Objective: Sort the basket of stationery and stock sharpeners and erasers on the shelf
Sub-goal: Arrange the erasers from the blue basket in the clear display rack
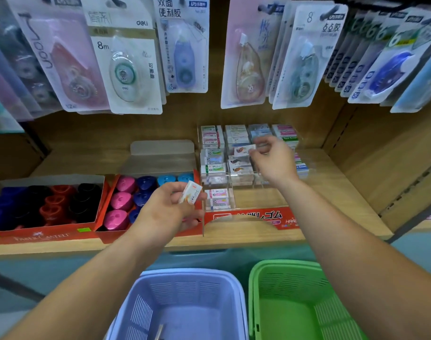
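As left hand (167,207) pinches an eraser (191,192), right hand (273,160) — outstretched — pinches another eraser (243,150).

There is a single wide-angle view, worn on the person's head and looking forward and down. It faces the wooden shelf (246,235) squarely, close enough that the left hand (167,207) and right hand (273,158) reach it mid-frame. Hanging packs (133,69) fill the top, above the hands. Below the hands, nearest the camera, sit a purple basket (192,273) and a green basket (283,263).
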### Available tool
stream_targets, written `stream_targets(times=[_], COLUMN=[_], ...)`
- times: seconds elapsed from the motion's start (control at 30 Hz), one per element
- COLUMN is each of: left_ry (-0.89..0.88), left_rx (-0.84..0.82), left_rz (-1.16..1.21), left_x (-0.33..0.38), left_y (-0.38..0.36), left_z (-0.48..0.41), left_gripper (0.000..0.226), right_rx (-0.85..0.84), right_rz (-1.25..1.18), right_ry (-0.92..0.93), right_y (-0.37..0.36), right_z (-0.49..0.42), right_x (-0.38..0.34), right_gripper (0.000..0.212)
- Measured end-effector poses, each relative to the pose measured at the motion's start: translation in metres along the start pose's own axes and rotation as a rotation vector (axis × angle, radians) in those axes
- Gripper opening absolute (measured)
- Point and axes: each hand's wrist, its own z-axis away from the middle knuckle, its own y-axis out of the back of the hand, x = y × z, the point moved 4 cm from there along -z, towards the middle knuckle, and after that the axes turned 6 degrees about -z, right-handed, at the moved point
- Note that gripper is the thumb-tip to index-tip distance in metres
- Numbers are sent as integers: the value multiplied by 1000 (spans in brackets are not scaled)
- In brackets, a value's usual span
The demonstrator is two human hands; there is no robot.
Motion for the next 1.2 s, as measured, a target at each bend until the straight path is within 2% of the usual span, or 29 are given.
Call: stream_targets(times=[0.1, 0.23, 0.3, 0.43, 0.5, 0.6, 0.67, 0.77, 0.83, 0.93, 1.1, 1.2], left_ry=[3, 0, -16, -16, -29, -44, -52, -49, -56, -154, -289, -298], left_rx=[7, 40, 62, 35, 30, 44, 57, 59, 51, 73, 124, 122], left_rz=[-22, 70, 66, 89, 99, 175, 207, 176, 97, -215, -722, -822], left_x=[-4, -6, -5, -1, 2, 5, 4, 4, 3, 4, 12, 14], left_y=[2, 8, 12, 12, 9, 10, 11, 9, 7, 5, 3, 1], left_z=[-5, -10, -10, -5, -3, 2, 5, 11, 13, 11, 8, 6], left_gripper=[20, 22, 25, 35, 34, 30, 27, 24, 24, 23, 34, 41], right_rx=[-18, 25, 53, 49, -76, -344, -403, -373, -410, -406, -31, 14], right_rz=[147, 359, 367, 166, -48, -421, -499, -537, -598, -556, -199, -16], right_ry=[18, 129, 120, 138, 113, -26, -57, -96, -156, -171, -80, -18], right_y=[-13, -20, -20, -19, -24, -38, -44, -41, -37, -25, 8, 8], right_z=[-19, -27, -25, 12, 42, 88, 106, 116, 121, 118, 64, 32], right_x=[6, 10, 12, -7, -24, -46, -50, -47, -44, -37, -13, -3], right_gripper=[21, 18, 17, 13, 14, 18, 17, 17, 15, 15, 11, 11])
